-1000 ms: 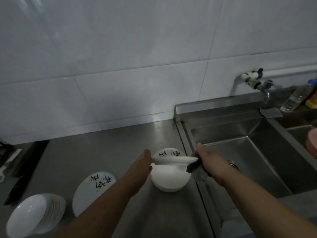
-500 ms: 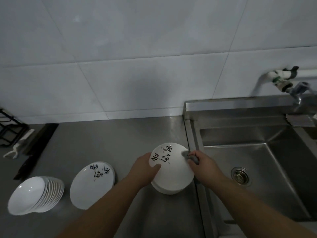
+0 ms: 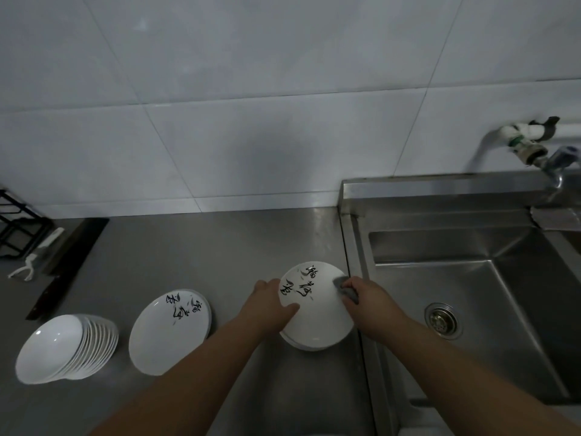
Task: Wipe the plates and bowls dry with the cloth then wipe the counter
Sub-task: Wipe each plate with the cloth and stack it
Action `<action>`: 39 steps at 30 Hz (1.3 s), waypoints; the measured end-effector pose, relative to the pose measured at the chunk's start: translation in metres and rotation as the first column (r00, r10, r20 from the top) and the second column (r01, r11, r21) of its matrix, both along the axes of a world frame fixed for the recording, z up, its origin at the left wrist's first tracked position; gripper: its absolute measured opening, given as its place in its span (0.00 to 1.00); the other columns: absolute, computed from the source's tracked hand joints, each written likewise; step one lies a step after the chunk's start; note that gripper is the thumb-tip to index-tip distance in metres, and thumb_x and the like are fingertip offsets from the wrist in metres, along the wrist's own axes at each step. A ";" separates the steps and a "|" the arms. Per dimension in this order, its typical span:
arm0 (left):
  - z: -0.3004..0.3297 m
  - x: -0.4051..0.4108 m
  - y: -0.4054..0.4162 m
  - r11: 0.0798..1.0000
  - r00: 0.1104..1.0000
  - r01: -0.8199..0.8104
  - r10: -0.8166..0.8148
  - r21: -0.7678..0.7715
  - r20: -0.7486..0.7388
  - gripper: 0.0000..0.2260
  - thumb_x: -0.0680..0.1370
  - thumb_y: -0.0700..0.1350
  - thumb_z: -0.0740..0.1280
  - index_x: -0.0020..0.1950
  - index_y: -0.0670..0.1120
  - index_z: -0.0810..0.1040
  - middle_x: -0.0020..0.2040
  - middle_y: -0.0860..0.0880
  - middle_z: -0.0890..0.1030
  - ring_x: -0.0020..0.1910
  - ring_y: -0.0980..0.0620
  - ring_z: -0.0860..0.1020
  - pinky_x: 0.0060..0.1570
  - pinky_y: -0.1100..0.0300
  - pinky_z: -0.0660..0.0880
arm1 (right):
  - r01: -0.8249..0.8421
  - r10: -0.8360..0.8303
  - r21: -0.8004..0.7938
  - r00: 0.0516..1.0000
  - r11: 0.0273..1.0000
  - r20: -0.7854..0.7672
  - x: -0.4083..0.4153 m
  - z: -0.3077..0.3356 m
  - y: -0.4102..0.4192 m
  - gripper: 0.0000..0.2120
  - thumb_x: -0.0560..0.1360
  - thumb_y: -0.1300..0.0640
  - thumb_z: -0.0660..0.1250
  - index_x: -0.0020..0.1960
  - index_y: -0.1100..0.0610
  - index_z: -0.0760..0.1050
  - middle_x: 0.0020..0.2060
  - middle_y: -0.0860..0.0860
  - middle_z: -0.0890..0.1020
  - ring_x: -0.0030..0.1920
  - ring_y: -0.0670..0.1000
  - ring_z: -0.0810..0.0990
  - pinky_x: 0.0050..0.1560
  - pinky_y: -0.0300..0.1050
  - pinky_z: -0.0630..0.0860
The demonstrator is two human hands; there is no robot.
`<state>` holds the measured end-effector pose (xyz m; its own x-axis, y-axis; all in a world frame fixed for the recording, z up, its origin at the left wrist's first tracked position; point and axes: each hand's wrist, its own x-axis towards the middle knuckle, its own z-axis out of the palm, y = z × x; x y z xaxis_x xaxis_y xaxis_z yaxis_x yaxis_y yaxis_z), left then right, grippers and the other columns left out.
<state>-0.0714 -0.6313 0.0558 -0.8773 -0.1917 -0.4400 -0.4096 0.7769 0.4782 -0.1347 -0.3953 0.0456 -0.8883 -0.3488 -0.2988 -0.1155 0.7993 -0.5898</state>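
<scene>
Plate (image 3: 317, 313) with black brush lettering sits atop a short stack at the counter's (image 3: 188, 253) right edge, just beside the sink (image 3: 471, 309). My left hand (image 3: 267, 305) grips its left rim, thumb lying across the face. My right hand (image 3: 371, 305) pinches a grey cloth (image 3: 345, 287) against the plate's right rim, fingers curled round it. A second lettered plate (image 3: 169, 335) lies flat to the left, apart from the stack. Bowls (image 3: 66, 347), nested and tipped on their side, rest at far left. Tap (image 3: 553, 162) on the wall above the sink.
</scene>
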 end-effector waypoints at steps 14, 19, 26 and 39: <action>0.002 0.033 -0.060 1.000 0.998 0.021 -0.021 -0.012 -0.052 0.35 0.79 0.59 0.68 0.82 0.48 0.60 0.77 0.45 0.64 0.73 0.47 0.69 0.73 0.54 0.66 | 0.003 0.028 0.137 0.975 0.991 -0.223 0.017 0.036 -0.059 0.10 0.81 0.48 0.65 0.60 0.48 0.79 0.53 0.53 0.79 0.51 0.56 0.81 0.50 0.46 0.75; -0.004 0.085 -0.134 0.988 0.995 -0.099 0.097 -0.122 -0.026 0.33 0.82 0.58 0.64 0.82 0.47 0.58 0.80 0.43 0.60 0.79 0.44 0.62 0.77 0.52 0.60 | -0.128 0.145 0.110 0.977 0.986 -0.157 0.044 0.048 -0.131 0.11 0.81 0.42 0.63 0.51 0.48 0.77 0.44 0.49 0.81 0.42 0.51 0.80 0.40 0.49 0.78; -0.030 0.168 -0.211 0.937 0.946 -0.297 0.315 -0.182 0.081 0.33 0.81 0.57 0.65 0.78 0.40 0.58 0.76 0.39 0.64 0.73 0.41 0.68 0.70 0.49 0.69 | -0.323 0.311 0.284 0.946 0.903 0.088 0.090 0.013 -0.227 0.18 0.78 0.34 0.62 0.51 0.48 0.75 0.47 0.49 0.81 0.47 0.51 0.79 0.51 0.49 0.79; -0.080 0.186 -0.255 0.931 0.931 -0.363 0.364 -0.034 0.016 0.23 0.77 0.53 0.66 0.69 0.46 0.68 0.65 0.44 0.77 0.63 0.42 0.78 0.62 0.45 0.76 | -0.076 0.057 0.131 0.988 0.988 0.146 0.129 -0.045 -0.296 0.26 0.80 0.48 0.68 0.73 0.55 0.66 0.61 0.58 0.82 0.59 0.60 0.80 0.56 0.50 0.77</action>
<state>0.1145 -0.8867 -0.0237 -0.7355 -0.5092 -0.4469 -0.6766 0.5869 0.4447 -0.0058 -0.6909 0.0008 -0.8098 -0.3535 -0.4683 -0.0944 0.8662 -0.4907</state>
